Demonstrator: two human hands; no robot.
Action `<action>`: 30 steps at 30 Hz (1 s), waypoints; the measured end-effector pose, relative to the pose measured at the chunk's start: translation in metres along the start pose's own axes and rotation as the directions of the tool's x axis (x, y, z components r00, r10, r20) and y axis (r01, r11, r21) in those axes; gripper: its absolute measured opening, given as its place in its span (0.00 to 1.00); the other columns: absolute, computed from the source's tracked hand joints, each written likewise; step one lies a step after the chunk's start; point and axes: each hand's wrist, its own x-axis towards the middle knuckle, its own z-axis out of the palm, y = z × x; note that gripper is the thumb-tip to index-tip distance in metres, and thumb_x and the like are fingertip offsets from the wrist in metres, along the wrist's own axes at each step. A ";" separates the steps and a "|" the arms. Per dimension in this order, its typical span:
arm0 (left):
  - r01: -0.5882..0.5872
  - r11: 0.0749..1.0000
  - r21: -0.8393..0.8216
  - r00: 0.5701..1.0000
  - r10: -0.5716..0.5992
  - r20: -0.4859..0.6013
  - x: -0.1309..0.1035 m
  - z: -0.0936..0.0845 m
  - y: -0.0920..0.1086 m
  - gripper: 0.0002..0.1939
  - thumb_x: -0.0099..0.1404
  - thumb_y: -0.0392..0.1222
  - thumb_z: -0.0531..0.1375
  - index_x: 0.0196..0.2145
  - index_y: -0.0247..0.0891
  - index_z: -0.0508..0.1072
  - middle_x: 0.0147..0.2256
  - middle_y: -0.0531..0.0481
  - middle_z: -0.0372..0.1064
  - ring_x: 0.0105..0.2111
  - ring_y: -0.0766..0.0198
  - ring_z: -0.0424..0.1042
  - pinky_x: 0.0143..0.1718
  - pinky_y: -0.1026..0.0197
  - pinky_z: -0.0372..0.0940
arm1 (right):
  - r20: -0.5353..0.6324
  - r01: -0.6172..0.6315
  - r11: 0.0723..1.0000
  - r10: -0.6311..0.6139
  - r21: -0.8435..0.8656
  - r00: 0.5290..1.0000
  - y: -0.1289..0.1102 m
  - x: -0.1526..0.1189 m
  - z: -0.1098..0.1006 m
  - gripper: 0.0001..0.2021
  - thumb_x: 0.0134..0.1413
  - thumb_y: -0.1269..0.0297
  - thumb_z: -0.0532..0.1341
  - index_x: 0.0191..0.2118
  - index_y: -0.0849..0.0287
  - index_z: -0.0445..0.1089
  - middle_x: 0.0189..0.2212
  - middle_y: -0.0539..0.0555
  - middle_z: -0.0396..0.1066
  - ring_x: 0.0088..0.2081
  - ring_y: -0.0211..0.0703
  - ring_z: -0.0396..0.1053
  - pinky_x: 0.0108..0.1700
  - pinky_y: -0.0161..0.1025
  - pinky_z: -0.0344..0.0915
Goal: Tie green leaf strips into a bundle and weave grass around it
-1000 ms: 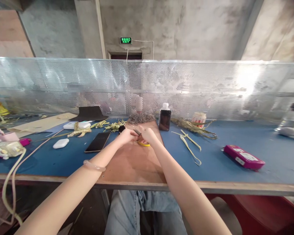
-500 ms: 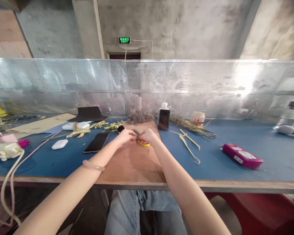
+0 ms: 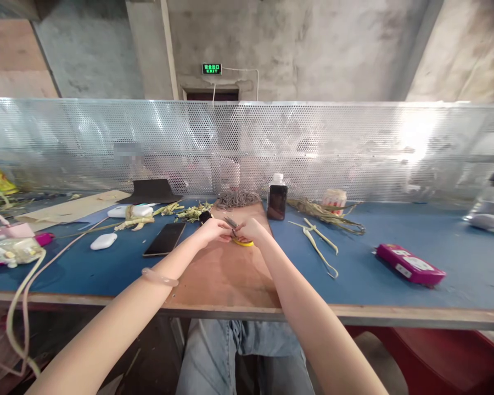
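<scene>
Scissors (image 3: pixel 246 243) in right fingers (image 3: pixel 241 230), just beside left fingers (image 3: pixel 224 226).

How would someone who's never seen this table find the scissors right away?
Start at the blue table and find the brown board running back from its near edge. Partway along, the left hand and right hand come close together, and the scissors are there. Their yellow handle sets them apart from the grey cord beyond.
</scene>
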 end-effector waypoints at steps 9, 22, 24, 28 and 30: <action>-0.017 1.000 -0.013 1.000 0.018 0.014 -0.005 0.002 0.003 0.13 0.43 0.41 0.70 0.26 0.32 0.75 0.23 0.46 0.75 0.24 0.61 0.74 0.35 0.56 0.71 | 0.022 0.053 0.998 -0.054 0.038 0.998 0.007 0.008 0.000 0.12 0.59 0.62 0.58 0.45 0.64 0.67 0.41 0.54 0.69 0.36 0.39 0.69 0.35 0.38 0.69; -0.215 0.970 0.110 0.973 0.223 -0.061 0.005 0.001 -0.004 0.03 0.50 0.35 0.64 0.24 0.34 0.73 0.21 0.49 0.73 0.24 0.60 0.75 0.31 0.56 0.71 | -0.030 0.177 0.978 -0.175 0.112 0.984 0.015 0.018 0.004 0.12 0.58 0.62 0.59 0.28 0.65 0.67 0.20 0.44 0.64 0.17 0.27 0.58 0.18 0.27 0.57; -0.279 0.950 0.140 0.953 0.292 -0.085 0.007 0.000 -0.004 0.02 0.51 0.34 0.63 0.24 0.35 0.72 0.21 0.50 0.73 0.23 0.61 0.74 0.31 0.57 0.71 | -0.057 0.223 0.963 -0.217 0.154 0.975 0.014 0.018 0.004 0.12 0.56 0.63 0.60 0.26 0.65 0.67 0.16 0.43 0.61 0.15 0.26 0.55 0.17 0.26 0.54; -0.391 0.900 0.194 0.905 0.414 -0.097 0.005 0.000 0.001 0.01 0.52 0.33 0.60 0.25 0.36 0.71 0.22 0.52 0.72 0.25 0.62 0.74 0.33 0.59 0.70 | -0.127 0.331 0.912 -0.308 0.243 0.943 0.013 0.018 0.003 0.06 0.45 0.70 0.61 0.22 0.65 0.69 0.11 0.43 0.56 0.14 0.28 0.54 0.18 0.28 0.51; -0.431 0.873 0.226 0.881 0.462 -0.103 0.003 0.001 0.004 0.01 0.53 0.34 0.60 0.26 0.36 0.71 0.23 0.52 0.72 0.25 0.63 0.74 0.32 0.60 0.70 | -0.156 0.379 0.886 -0.348 0.268 0.924 0.012 0.016 0.001 0.04 0.40 0.71 0.60 0.22 0.66 0.70 0.10 0.43 0.57 0.15 0.29 0.54 0.19 0.29 0.51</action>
